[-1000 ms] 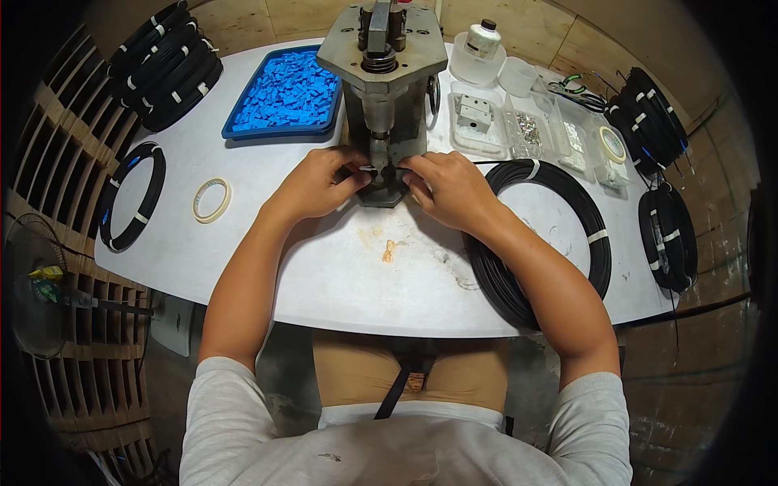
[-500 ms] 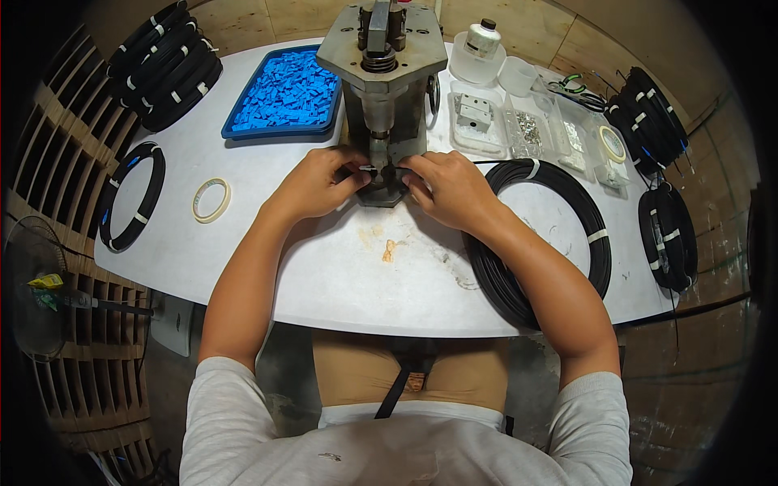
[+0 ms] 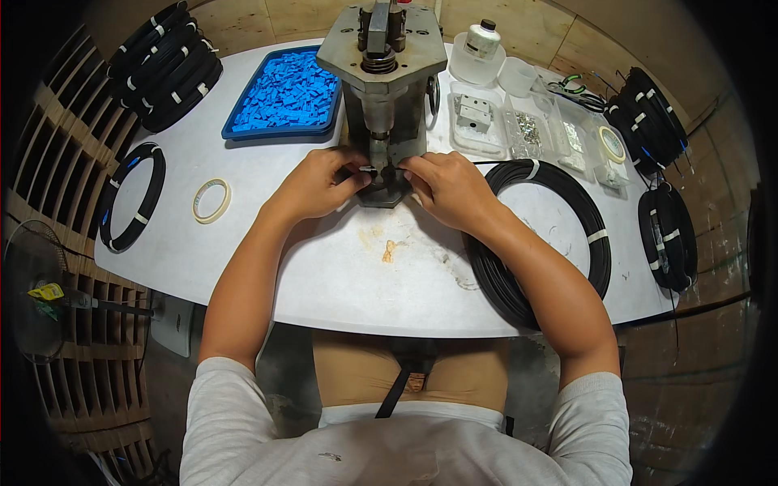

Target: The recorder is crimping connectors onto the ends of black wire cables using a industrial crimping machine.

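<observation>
Both my hands are at the base of a grey metal bench press (image 3: 379, 101), one on each side of its ram. The thumb and fingers of my left hand (image 3: 320, 185) are pinched round a small silvery piece (image 3: 367, 168), too small to make out. On the other side my right hand (image 3: 450, 188) pinches a thin black cable close to the ram. That cable seems to run back to a large black cable coil (image 3: 587, 202), tied with white tape, under my right forearm. The fingers partly hide what lies under the ram.
Left of the press is a dark blue tray (image 3: 235, 134) of small blue pieces, with a tape roll (image 3: 197, 206) and a smaller coil (image 3: 159, 182) nearer. Clear boxes (image 3: 478, 147) of metal parts and a white bottle (image 3: 484, 40) stand right. More coils (image 3: 648, 121) lie at the edges; a fan (image 3: 36, 324) stands left.
Both hands stay in place at the press; the right fingers have shifted only slightly. The fan at the left has turned a little.
</observation>
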Tool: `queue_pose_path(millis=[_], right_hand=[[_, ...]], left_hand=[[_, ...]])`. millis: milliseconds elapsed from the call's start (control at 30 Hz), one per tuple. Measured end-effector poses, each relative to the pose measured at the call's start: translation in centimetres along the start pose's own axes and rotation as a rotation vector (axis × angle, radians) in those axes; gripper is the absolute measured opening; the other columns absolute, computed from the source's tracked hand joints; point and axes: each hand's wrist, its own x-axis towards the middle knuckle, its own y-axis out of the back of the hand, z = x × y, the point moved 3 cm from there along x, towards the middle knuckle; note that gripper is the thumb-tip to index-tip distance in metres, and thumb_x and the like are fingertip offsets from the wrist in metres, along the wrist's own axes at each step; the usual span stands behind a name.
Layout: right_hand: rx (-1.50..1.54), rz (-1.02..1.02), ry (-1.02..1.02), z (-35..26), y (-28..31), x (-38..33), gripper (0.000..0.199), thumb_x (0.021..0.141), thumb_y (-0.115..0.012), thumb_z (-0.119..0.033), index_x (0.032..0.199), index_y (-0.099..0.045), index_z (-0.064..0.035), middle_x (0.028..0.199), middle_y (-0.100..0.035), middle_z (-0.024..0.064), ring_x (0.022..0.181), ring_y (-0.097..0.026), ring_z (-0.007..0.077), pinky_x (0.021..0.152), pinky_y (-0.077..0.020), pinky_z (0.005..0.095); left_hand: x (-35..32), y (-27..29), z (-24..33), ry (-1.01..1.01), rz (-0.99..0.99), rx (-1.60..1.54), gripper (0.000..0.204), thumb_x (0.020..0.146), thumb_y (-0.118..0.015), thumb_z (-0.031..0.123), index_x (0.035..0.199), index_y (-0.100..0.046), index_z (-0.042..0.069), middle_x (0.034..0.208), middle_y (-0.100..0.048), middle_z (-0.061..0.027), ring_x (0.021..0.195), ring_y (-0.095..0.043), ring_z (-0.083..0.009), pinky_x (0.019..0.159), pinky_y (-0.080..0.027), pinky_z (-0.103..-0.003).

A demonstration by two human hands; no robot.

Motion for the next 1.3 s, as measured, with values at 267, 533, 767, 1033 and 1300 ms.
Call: queue_pose_path(millis=[267, 533, 767, 1033, 1300], right_hand=[[-0.013, -0.009, 0.003, -0.1, 0.1, 0.1, 0.015, 0.094, -0.069, -0.011, 0.108, -0.072, -0.0050, 0.083, -0.070, 0.0142, 0.076, -0.070, 0.0349, 0.071, -0.0560, 0.0461], [-0.014, 0.013, 0.000, -0.1, 0.1, 0.0, 0.018, 0.094, -0.068, -0.009, 0.111, -0.071, -0.0060, 0.084, -0.070, 0.0135, 0.077, -0.070, 0.0344, 0.071, -0.0560, 0.0456], [-0.034, 0.009, -0.005, -0.1, 0.1, -0.2, 0.028, 0.090, -0.069, -0.005, 0.117, -0.071, -0.0097, 0.086, -0.069, 0.0113, 0.077, -0.069, 0.0331, 0.072, -0.0563, 0.0451], [-0.044, 0.017, -0.008, -0.2, 0.2, -0.2, 0.034, 0.087, -0.071, -0.004, 0.120, -0.075, -0.0118, 0.090, -0.069, 0.0119, 0.078, -0.069, 0.0345, 0.072, -0.0570, 0.0444], [-0.036, 0.040, 0.045, -0.1, 0.3, -0.1, 0.037, 0.083, -0.070, 0.000, 0.119, -0.074, -0.0100, 0.102, -0.074, 0.0106, 0.085, -0.071, 0.0337, 0.075, -0.0584, 0.0428]], left_hand=[[0.1, -0.2, -0.7, -0.031, 0.025, -0.001, 0.025, 0.094, -0.068, 0.014, 0.114, -0.076, 0.000, 0.102, -0.078, -0.0206, 0.093, -0.075, -0.0346, 0.087, -0.059, -0.040], [0.3, -0.4, -0.6, -0.059, 0.053, 0.037, 0.020, 0.098, -0.065, 0.008, 0.112, -0.074, -0.004, 0.098, -0.076, -0.0215, 0.087, -0.074, -0.0319, 0.082, -0.057, -0.038], [0.4, -0.6, -0.6, -0.050, 0.067, 0.035, 0.021, 0.099, -0.064, 0.006, 0.115, -0.074, -0.004, 0.101, -0.076, -0.0225, 0.089, -0.075, -0.0330, 0.084, -0.057, -0.038], [0.3, -0.6, -0.3, -0.034, 0.073, 0.043, 0.022, 0.099, -0.063, 0.005, 0.116, -0.074, -0.005, 0.104, -0.077, -0.0227, 0.093, -0.075, -0.0336, 0.086, -0.057, -0.038], [0.4, -0.6, -0.2, -0.036, 0.070, 0.038, 0.022, 0.099, -0.062, 0.005, 0.116, -0.073, -0.005, 0.104, -0.077, -0.0227, 0.094, -0.075, -0.0339, 0.087, -0.057, -0.038]])
